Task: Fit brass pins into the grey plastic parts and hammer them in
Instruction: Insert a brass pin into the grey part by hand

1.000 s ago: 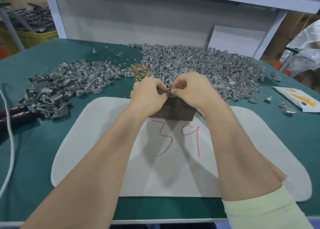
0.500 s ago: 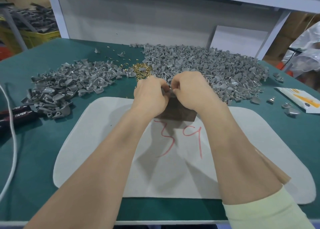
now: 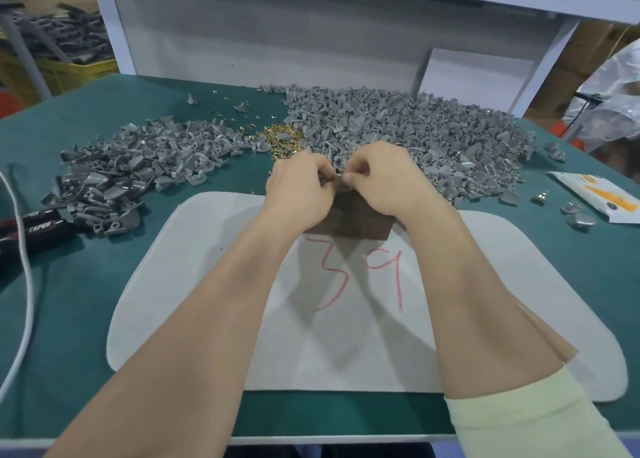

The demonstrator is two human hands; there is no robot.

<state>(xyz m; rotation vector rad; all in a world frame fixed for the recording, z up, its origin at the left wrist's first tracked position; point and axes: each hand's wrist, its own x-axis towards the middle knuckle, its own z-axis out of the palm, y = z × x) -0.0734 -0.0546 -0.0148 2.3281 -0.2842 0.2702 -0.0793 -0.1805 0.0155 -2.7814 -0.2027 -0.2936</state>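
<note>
My left hand (image 3: pixel 299 192) and my right hand (image 3: pixel 384 180) meet fingertip to fingertip over a dark brown block (image 3: pixel 349 220) on the white mat (image 3: pixel 194 284). Between the fingers sits a small grey plastic part (image 3: pixel 337 180), mostly hidden; I cannot tell whether a pin is in it. A heap of brass pins (image 3: pixel 282 140) lies just beyond my left hand. One large pile of grey parts (image 3: pixel 415 135) spreads behind my right hand, and another pile of grey parts (image 3: pixel 131 170) lies to the left.
A black tool handle marked TAPER (image 3: pixel 38 227) and a white cable (image 3: pixel 26 284) lie at the left edge. A white and orange packet (image 3: pixel 602 194) and a few loose grey parts (image 3: pixel 578 215) sit at the right. A grey wall panel (image 3: pixel 277 41) closes the back of the green table (image 3: pixel 69 319).
Both hands stay pinched together over the brown block, with only small finger shifts. The camera view has drifted slightly.
</note>
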